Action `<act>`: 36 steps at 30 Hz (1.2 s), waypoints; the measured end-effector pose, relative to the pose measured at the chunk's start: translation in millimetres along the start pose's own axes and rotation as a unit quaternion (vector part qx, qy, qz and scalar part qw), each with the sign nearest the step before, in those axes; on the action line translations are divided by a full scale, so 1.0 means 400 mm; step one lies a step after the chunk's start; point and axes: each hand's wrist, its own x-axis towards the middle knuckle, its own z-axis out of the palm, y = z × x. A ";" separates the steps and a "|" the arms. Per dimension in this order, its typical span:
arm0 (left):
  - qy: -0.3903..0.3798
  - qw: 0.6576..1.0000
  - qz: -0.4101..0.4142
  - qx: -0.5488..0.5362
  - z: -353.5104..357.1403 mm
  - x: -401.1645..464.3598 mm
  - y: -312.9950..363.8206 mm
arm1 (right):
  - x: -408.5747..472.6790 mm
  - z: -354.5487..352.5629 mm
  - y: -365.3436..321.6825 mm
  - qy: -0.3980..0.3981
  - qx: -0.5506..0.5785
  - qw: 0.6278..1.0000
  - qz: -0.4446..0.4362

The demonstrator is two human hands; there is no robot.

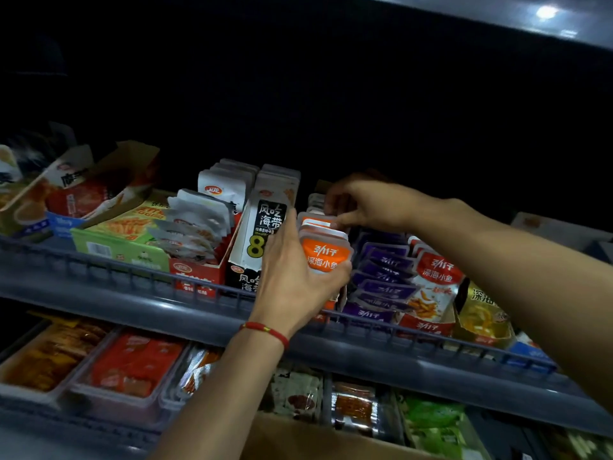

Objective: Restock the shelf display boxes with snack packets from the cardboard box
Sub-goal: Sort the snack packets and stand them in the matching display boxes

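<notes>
Restocking is partly done — the left hand (pixel 292 270) grips the front of the orange packets (pixel 326 250) standing in their display box on the shelf (pixel 99 277), the right hand (pixel 365 204) pinches the rear packets — and the cardboard box (pixel 298 439) waits below.

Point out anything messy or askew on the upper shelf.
The white foil snack packets in the red cardboard display box lie fanned and tilted, not upright. The purple snack packets also slump forward.
</notes>
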 end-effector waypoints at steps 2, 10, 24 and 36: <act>-0.005 1.000 0.000 0.000 0.001 0.006 -0.002 | 0.004 0.005 0.004 0.006 0.002 1.000 -0.005; -0.031 0.998 0.042 0.030 -0.026 0.006 0.015 | -0.004 0.005 0.007 -0.009 0.028 1.000 -0.004; 0.137 0.984 0.108 0.046 -0.037 -0.054 0.018 | -0.072 -0.033 -0.031 0.060 -0.012 0.996 -0.060; 0.016 0.929 0.219 0.298 0.040 -0.168 -0.044 | -0.084 0.039 -0.093 -0.062 -0.223 0.969 -0.086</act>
